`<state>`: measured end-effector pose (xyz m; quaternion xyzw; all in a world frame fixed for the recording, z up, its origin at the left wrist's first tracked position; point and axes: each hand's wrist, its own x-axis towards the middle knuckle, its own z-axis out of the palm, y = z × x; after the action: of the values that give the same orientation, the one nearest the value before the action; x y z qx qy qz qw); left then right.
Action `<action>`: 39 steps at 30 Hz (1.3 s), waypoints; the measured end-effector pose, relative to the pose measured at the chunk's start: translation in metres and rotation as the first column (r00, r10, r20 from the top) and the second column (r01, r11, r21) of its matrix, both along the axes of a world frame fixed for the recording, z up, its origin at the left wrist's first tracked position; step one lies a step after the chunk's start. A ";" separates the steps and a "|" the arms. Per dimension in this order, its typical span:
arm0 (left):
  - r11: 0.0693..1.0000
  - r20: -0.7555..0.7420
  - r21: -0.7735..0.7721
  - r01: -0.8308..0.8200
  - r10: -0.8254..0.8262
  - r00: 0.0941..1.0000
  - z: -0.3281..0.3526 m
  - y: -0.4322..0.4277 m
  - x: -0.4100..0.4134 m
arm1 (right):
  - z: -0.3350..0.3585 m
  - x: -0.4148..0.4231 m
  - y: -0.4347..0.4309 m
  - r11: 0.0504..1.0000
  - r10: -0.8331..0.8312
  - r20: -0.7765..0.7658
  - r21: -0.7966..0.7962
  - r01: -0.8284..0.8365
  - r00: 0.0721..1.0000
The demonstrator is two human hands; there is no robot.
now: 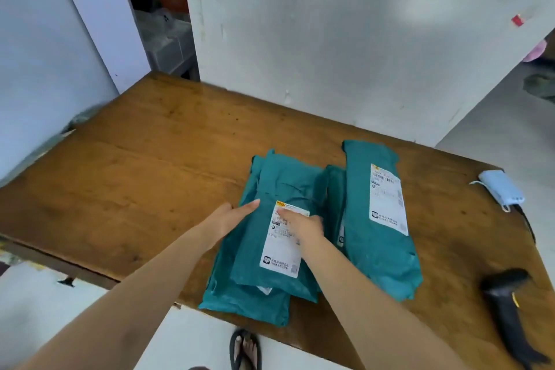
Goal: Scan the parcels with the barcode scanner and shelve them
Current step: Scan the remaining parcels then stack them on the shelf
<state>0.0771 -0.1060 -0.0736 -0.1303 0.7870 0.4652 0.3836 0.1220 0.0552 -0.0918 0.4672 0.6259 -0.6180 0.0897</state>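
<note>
Teal plastic parcels lie on a brown wooden table (pixel 144 159). The top parcel (pixel 279 189) of the left stack carries a white label (pixel 282 249). My left hand (pixel 231 216) rests flat against that parcel's left edge, fingers straight. My right hand (pixel 303 224) lies on the label, fingers bent and touching it. Another teal parcel (pixel 258 303) sticks out beneath. A long teal parcel (pixel 381 249) with its own label lies to the right. The black barcode scanner (pixel 507 312) lies on the table's right side, held by neither hand.
A light blue face mask (pixel 500 188) sits at the table's far right edge. A white wall panel (pixel 330 39) stands behind the table, with a dark gap (pixel 162 9) to its left. My sandalled foot (pixel 244 348) shows below the near edge.
</note>
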 end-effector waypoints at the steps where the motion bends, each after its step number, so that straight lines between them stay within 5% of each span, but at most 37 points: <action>1: 0.999 0.051 0.053 -0.013 0.010 0.999 -0.004 0.003 -0.002 | -0.001 0.001 -0.002 0.994 -0.063 0.009 -0.084 0.064 0.998; 7: 0.997 0.060 0.073 -0.014 0.010 0.998 -0.083 0.005 -0.040 | -0.009 -0.010 -0.014 0.966 -0.050 0.062 -0.252 0.064 0.997; 11: 0.940 0.176 0.334 -0.062 0.002 0.984 -0.039 0.001 -0.037 | -0.003 -0.009 -0.026 0.959 -0.032 0.117 -0.277 0.064 0.993; 19: 0.887 0.180 0.462 -0.017 -0.075 0.981 -0.011 -0.014 -0.071 | 0.018 -0.020 -0.035 0.929 -0.054 0.016 -0.367 0.056 0.998; 25: 0.762 -0.152 0.609 0.219 -0.159 0.975 0.077 0.001 -0.111 | 0.092 -0.041 -0.017 0.940 -0.137 -0.307 -0.341 0.025 0.942; 30: 0.614 -0.493 0.640 0.462 -0.134 0.860 0.187 0.061 -0.108 | 0.196 -0.015 0.026 0.976 -0.147 -0.577 -0.219 0.021 0.803; 39: 0.250 -0.711 0.586 0.771 -0.298 0.637 0.274 0.246 0.111 | 0.293 0.231 0.161 0.930 -0.248 -0.713 0.016 0.368 0.656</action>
<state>0.1885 0.1399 0.2000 0.4825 0.4981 0.6390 0.3327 0.3531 0.2163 0.2014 0.3034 0.5714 -0.7021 -0.2976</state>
